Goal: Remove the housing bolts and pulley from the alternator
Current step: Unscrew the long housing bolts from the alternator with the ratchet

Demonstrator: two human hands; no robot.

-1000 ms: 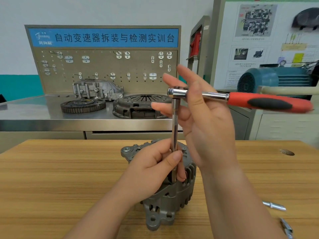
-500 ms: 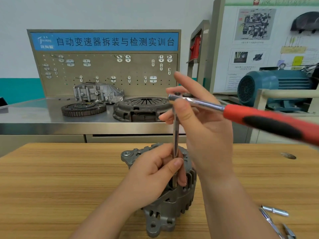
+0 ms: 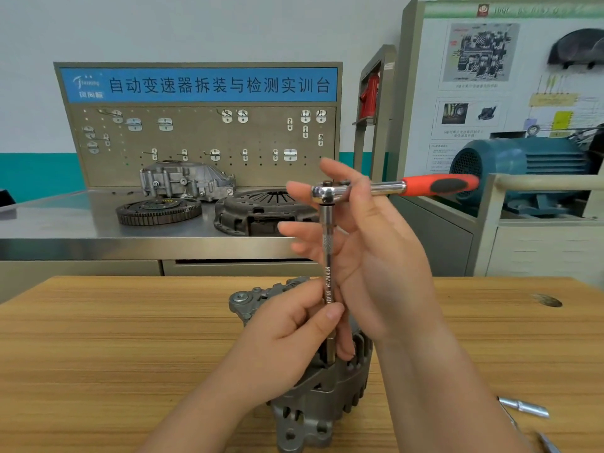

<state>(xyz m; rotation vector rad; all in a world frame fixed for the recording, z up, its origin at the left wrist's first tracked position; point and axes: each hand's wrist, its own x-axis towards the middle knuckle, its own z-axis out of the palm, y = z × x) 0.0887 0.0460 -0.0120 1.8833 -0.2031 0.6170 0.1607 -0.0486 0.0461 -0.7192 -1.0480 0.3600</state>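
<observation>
A grey alternator (image 3: 327, 400) stands on the wooden table (image 3: 114, 354) right in front of me. A chrome extension bar (image 3: 327, 259) rises straight up from its top housing; the bar's lower end and whatever it sits on are hidden by my fingers. My left hand (image 3: 287, 341) pinches the lower part of the bar between thumb and fingers. On the bar's top sits a ratchet (image 3: 438, 185) with a red and black handle pointing right. My right hand (image 3: 369, 256) holds the ratchet's head, thumb over the shaft, other fingers spread behind it.
A short metal piece (image 3: 523, 407) and another tool tip (image 3: 549, 446) lie on the table at lower right. Behind the table stands a steel bench with a flywheel (image 3: 158, 210), a clutch cover (image 3: 261, 212) and a pegboard. A blue motor (image 3: 523, 161) sits at right.
The ratchet handle swung down toward the lower right, then back to level, now pointing right and away. My left hand kept its pinch on the bar.
</observation>
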